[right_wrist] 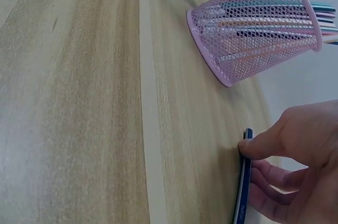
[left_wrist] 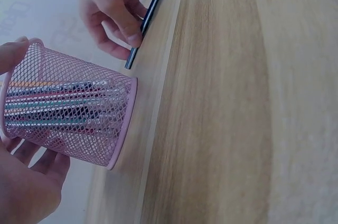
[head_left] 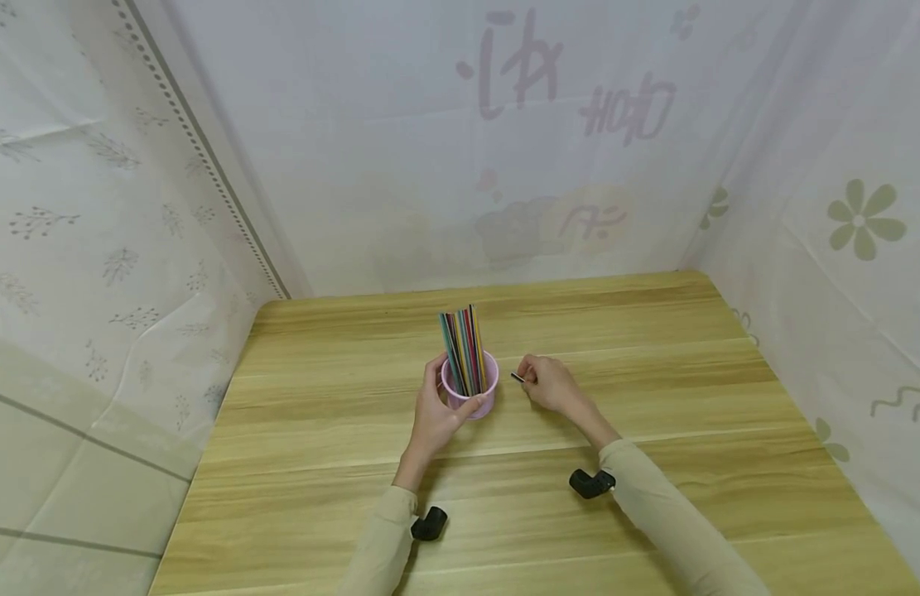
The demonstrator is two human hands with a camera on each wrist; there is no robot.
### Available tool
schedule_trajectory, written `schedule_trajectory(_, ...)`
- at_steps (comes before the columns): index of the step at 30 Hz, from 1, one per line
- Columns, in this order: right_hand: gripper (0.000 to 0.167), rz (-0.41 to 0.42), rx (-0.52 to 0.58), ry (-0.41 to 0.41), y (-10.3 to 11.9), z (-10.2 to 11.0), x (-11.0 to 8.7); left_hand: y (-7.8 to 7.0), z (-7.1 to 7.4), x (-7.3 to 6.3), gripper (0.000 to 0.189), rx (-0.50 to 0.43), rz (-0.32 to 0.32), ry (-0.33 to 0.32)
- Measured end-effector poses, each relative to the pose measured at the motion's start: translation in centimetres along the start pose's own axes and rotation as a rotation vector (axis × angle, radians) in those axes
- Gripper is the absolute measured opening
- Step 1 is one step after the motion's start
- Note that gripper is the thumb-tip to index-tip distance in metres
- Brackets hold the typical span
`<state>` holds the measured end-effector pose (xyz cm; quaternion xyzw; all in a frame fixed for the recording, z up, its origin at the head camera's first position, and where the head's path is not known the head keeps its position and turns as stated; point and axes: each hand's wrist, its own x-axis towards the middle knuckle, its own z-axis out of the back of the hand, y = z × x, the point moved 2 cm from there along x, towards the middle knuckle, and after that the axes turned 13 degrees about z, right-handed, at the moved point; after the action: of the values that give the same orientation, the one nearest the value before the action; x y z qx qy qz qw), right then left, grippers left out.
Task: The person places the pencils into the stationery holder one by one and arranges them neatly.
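A pink mesh pen cup stands on the table with a bundle of pencils in several colours leaning in it. My left hand grips the cup from the left, thumb at the near rim. To the right of the cup, my right hand pinches a dark pencil between thumb and fingers, low over the table. Its end points toward the cup's base, apart from it. A second slim edge beside that pencil shows in the right wrist view; I cannot tell if it is another pencil.
The wood-grain table reaches a back edge near a pale printed curtain. More patterned cloth hangs at the right and left. Black wrist cameras sit on both sleeves.
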<state>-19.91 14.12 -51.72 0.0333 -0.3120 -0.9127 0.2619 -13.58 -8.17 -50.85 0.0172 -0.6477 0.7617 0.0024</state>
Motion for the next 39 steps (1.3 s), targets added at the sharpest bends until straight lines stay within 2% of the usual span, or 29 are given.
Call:
schedule_trajectory(4,0.013,0.010,-0.055,0.023,0.3,-0.3,0.1,-2.0,0.3,-0.6,0.088,0.008,0.003,0.032)
schedule_trajectory(7,0.016,0.024,-0.081,0.027,0.5,-0.5,0.1,-2.6,0.4,-0.8,0.087,0.018,0.013,0.044)
schedule_trajectory(12,0.023,0.070,-0.076,-0.001,0.8,-0.4,0.1,-2.7,0.4,-0.8,0.088,0.019,0.026,0.042)
schedule_trajectory(17,0.026,0.123,0.000,-0.036,1.2,0.3,0.4,-2.6,0.4,-0.9,0.088,0.009,0.019,0.037)
schedule_trajectory(24,0.029,0.086,0.149,-0.063,2.4,1.8,1.0,-2.6,0.4,-0.8,0.087,0.012,0.017,0.041)
schedule_trajectory(33,0.029,0.125,0.201,-0.131,3.8,3.2,1.4,-2.8,0.5,-1.0,0.086,0.019,0.020,0.047)
schedule_trajectory(39,0.030,0.159,0.241,-0.194,5.4,4.8,1.7,-2.9,0.4,-0.9,0.086,0.018,0.020,0.045)
